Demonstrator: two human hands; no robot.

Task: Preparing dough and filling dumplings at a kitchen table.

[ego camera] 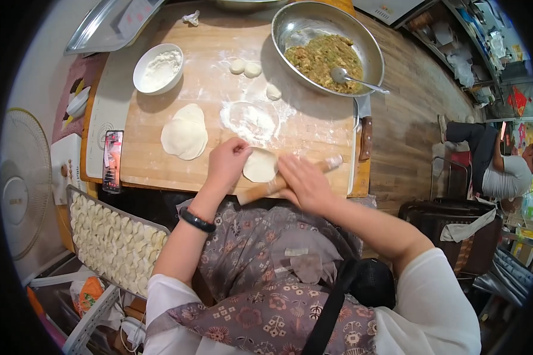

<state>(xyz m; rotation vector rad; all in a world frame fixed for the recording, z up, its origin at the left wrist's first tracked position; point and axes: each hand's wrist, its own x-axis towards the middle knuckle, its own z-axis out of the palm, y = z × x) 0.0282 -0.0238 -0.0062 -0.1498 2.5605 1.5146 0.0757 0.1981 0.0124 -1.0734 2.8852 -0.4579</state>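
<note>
A round dough wrapper (259, 166) lies near the front edge of the wooden board (155, 173). Its upper left edge is pinched by my left hand (229, 160). My right hand (305, 183) rests flat over a wooden rolling pin (266, 188), which slants along the wrapper's lower right side. Just beyond the wrapper is a patch of loose flour (252, 120). To the left, several rolled wrappers (184, 133) overlap in a stack. Two small dough pieces (245, 68) lie side by side farther back, with a single dough piece (273, 92) nearer.
A steel bowl of filling (324, 62) with a spoon (355, 80) stands back right, a white flour bowl (159, 69) back left. A knife (365, 137) lies at the right edge, a phone (112, 160) at the left. A tray of dumplings (115, 239) sits lower left. Someone (493, 159) sits at far right.
</note>
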